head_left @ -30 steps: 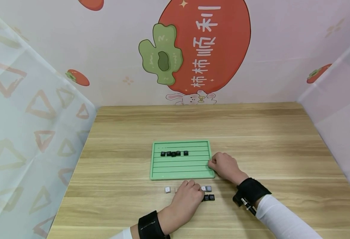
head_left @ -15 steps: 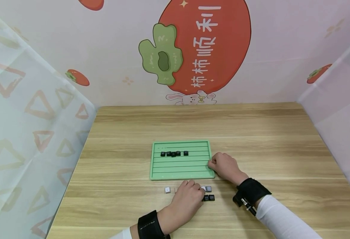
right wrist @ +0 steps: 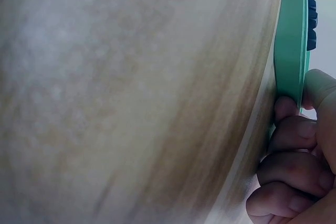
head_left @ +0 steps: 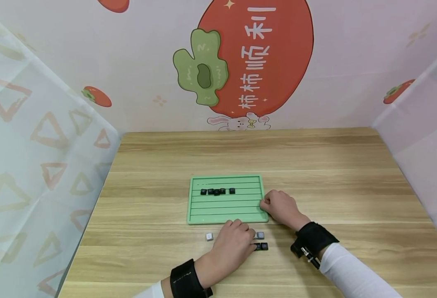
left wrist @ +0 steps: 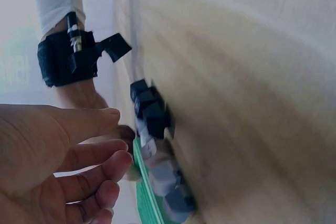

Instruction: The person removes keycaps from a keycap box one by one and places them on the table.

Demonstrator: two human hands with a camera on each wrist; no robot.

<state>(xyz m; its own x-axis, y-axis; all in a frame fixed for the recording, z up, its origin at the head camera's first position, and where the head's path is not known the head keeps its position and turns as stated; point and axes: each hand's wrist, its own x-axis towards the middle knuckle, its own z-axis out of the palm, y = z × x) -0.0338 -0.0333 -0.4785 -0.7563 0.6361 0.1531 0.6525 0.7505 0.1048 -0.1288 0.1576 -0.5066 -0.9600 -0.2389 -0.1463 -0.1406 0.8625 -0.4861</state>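
Note:
My left hand (head_left: 230, 250) hovers over a loose group of keycaps in front of the green tray (head_left: 225, 211). In the left wrist view, its thumb (left wrist: 89, 121) and fingers (left wrist: 118, 165) are apart, with nothing seen held between them. Black keycaps (left wrist: 155, 119), a white keycap (left wrist: 149, 149) and grey keycaps (left wrist: 164, 177) lie just beyond the fingertips. My right hand (head_left: 282, 208) grips the tray's right edge, thumb above and curled fingers (right wrist: 294, 169) at the side. Several black keycaps (head_left: 216, 192) sit in a row on the lined tray.
A light grey keycap (head_left: 209, 236) lies left of my left hand, a grey-blue keycap (head_left: 260, 235) and black keycap (head_left: 264, 246) to its right. Everything rests on a wood-grain table (head_left: 158, 174), bounded by a printed back wall (head_left: 147, 62) and side sheets.
My left hand has shifted slightly forward, towards the tray, between the last two head frames. The right hand and the tray have stayed where they were.

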